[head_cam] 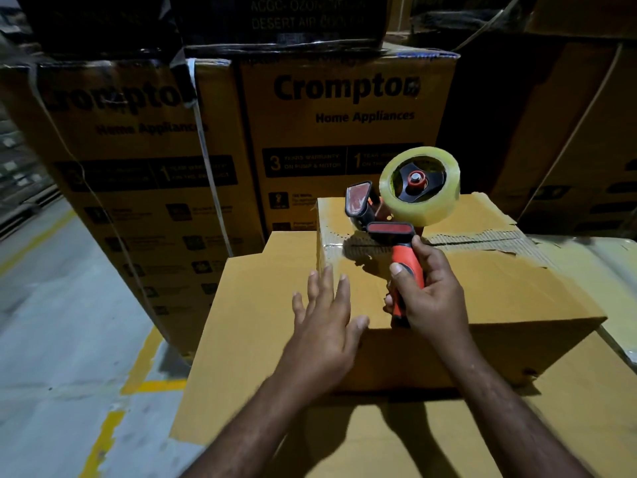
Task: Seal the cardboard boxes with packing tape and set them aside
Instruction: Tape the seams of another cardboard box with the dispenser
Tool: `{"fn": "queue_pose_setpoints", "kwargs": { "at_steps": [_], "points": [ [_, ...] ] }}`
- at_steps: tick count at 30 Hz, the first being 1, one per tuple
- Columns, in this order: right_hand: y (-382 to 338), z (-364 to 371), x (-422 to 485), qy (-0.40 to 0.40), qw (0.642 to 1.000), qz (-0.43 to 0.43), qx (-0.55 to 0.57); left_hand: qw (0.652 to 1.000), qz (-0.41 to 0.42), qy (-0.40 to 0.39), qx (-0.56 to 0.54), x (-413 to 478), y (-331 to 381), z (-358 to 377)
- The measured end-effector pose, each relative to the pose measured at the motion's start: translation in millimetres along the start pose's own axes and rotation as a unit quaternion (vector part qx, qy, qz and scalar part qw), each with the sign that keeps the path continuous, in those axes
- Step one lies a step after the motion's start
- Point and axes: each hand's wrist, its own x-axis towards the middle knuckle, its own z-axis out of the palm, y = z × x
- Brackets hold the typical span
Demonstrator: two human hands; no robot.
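Note:
A brown cardboard box [510, 291] sits on a larger flat carton [241, 339] in front of me. Its top seam runs left to right, with torn paper and old tape along it. My right hand [432, 294] grips the orange handle of a tape dispenser [386, 215], whose head rests at the left end of the seam. A roll of clear packing tape [420, 184] sits on the dispenser. My left hand [327, 315] lies open with fingers spread at the box's near left corner.
Tall yellow Crompton appliance cartons [344, 132] are stacked close behind and to the left [131, 174]. More cartons stand at the right [586, 150]. Grey floor with yellow lines [69, 339] lies to the left. A plastic-wrapped item [617, 270] lies to the right of the box.

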Motion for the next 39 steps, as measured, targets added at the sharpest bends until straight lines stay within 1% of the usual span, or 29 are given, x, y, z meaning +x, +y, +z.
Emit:
{"fn": "queue_pose_setpoints", "kwargs": {
  "at_steps": [1,3,4,7,9,11,13,15,17,21,23,25,27,29,30,31,32,33,34,36,37,39],
  "points": [
    [0.3,-0.4,-0.5,-0.001,1.000,0.000,0.003,1.000,0.018,-0.003,0.016,-2.2,-3.0,0.8],
    [0.2,-0.4,-1.4,-0.003,1.000,0.001,0.006,0.999,0.041,-0.004,0.014,-5.0,-9.8,4.8],
    [0.2,-0.3,-1.4,-0.005,1.000,-0.001,0.004,0.998,0.052,0.019,-0.002,-5.4,-13.3,8.9],
    [-0.5,1.9,-0.7,-0.002,1.000,-0.013,-0.005,0.982,0.062,0.147,-0.100,-5.6,-17.1,26.5],
    [-0.5,4.5,-0.3,0.003,1.000,-0.018,-0.008,0.960,0.035,0.211,-0.179,-7.7,-10.4,38.6],
    [-1.1,7.0,0.3,0.001,1.000,-0.017,-0.007,0.934,-0.015,0.265,-0.240,-7.0,2.8,46.5],
    [-0.9,8.7,2.0,-0.006,1.000,-0.015,-0.003,0.905,-0.065,0.331,-0.258,0.1,14.9,50.6],
    [0.6,10.2,3.8,-0.011,1.000,-0.015,0.009,0.882,-0.100,0.375,-0.267,10.3,21.1,50.2],
    [1.7,11.2,5.4,-0.013,1.000,-0.012,0.025,0.869,-0.119,0.397,-0.269,18.3,21.2,47.6],
    [-4.7,6.8,3.6,-0.034,0.994,0.013,0.100,0.871,-0.123,0.404,-0.251,21.7,14.3,37.2],
    [-11.6,1.6,-1.9,-0.050,0.991,0.026,0.120,0.872,-0.133,0.401,-0.246,23.6,6.1,28.1],
    [-18.4,-4.2,-11.6,-0.067,0.986,0.044,0.143,0.884,-0.156,0.379,-0.226,25.4,-8.8,13.0],
    [-22.7,-11.2,-22.1,-0.078,0.982,0.061,0.158,0.907,-0.177,0.336,-0.180,23.2,-24.8,-8.2],
    [-25.4,-19.2,-29.2,-0.074,0.985,0.067,0.143,0.919,-0.170,0.333,-0.127,21.4,-25.8,-31.4],
    [-26.6,-23.7,-32.2,-0.067,0.988,0.065,0.127,0.919,-0.160,0.337,-0.129,22.5,-15.5,-43.5],
    [-27.8,-28.6,-35.0,-0.057,0.991,0.060,0.108,0.920,-0.151,0.328,-0.153,27.1,-2.1,-51.7],
    [-29.5,-33.5,-37.9,-0.046,0.993,0.054,0.090,0.921,-0.149,0.298,-0.203,33.9,14.9,-58.6],
    [-31.5,-39.0,-41.5,-0.033,0.996,0.049,0.069,0.914,-0.163,0.248,-0.277,41.9,33.5,-64.5],
    [-34.2,-45.3,-45.2,-0.017,0.998,0.041,0.041,0.893,-0.188,0.181,-0.368,50.0,54.6,-69.4],
    [-41.7,-60.2,-53.1,0.017,0.999,0.015,-0.038,0.813,-0.218,0.042,-0.538,65.3,89.9,-76.7],
    [-45.8,-68.2,-56.6,0.030,0.996,-0.005,-0.083,0.777,-0.220,-0.017,-0.590,72.9,103.1,-78.9],
    [-54.8,-83.6,-60.9,0.063,0.983,-0.048,-0.163,0.723,-0.208,-0.104,-0.651,88.5,120.4,-78.8]
  ]
}}
